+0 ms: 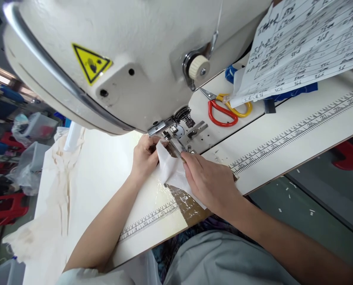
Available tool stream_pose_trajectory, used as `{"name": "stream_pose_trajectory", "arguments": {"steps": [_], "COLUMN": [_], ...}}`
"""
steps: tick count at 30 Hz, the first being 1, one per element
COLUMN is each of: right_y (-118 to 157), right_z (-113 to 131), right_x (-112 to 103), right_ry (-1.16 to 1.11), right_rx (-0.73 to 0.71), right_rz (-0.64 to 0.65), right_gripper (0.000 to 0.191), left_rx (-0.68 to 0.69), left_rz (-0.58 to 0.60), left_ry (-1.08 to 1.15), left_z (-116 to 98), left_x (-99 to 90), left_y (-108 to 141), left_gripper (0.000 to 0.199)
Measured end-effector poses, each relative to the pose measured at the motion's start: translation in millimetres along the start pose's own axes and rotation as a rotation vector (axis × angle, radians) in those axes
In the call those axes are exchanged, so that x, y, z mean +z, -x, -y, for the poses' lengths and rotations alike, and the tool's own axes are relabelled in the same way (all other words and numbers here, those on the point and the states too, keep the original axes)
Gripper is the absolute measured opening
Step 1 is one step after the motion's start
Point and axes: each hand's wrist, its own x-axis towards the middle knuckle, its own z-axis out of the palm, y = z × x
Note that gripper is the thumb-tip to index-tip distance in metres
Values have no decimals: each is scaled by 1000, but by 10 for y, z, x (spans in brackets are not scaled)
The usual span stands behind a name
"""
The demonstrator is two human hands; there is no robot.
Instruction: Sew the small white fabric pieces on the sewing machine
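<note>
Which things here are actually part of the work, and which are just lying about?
Part of the work, it seems:
white cloth, between the left hand and right hand
sewing machine, right above it

Probably just lying about:
scissors, untouched
written sheet
pale cloth, left on the table
plastic tub, beyond the table

PLACE: sewing workshop | SIGNS: sewing machine (140,43) with yellow warning triangle (90,63); counter (105,166) marked with ruler scale (295,132); scissors (214,101); handwritten sheet of figures (306,49) | AROUND: plastic bins (35,160) at left, pale scraps (312,211) on the floor (268,204)
</note>
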Motion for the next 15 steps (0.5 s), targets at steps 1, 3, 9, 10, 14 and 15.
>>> {"name": "stream_pose_trajectory", "arguments": {"steps": [1, 3, 9, 10, 14, 15], "right_y": [-3, -10, -32, -36, -48, -49], "right_z": [1, 4, 13, 12, 2, 1], "right_x": [-2, -8, -19, -18, -18, -18], "right_ry": [-1, -3, 6, 7, 14, 19], "right_rx": [2, 2, 19, 19, 4, -1], "right_rz": [-1, -1, 31, 34, 23, 19], "right_gripper": [22, 22, 25, 25, 27, 27], "left_rx": [-11, -16, 142, 206, 468, 519], "left_rz": [-1, -5, -35, -46, -81, -87], "left_ry": [11, 15, -108, -158, -324, -359], "left_z": [-5, -16, -23, -19, 0, 3], "left_x": [-3, -6, 2, 3, 2, 2], "left_y": [0, 2, 11, 11, 2, -1], "left_gripper": [22, 24, 19, 17, 8, 10]}}
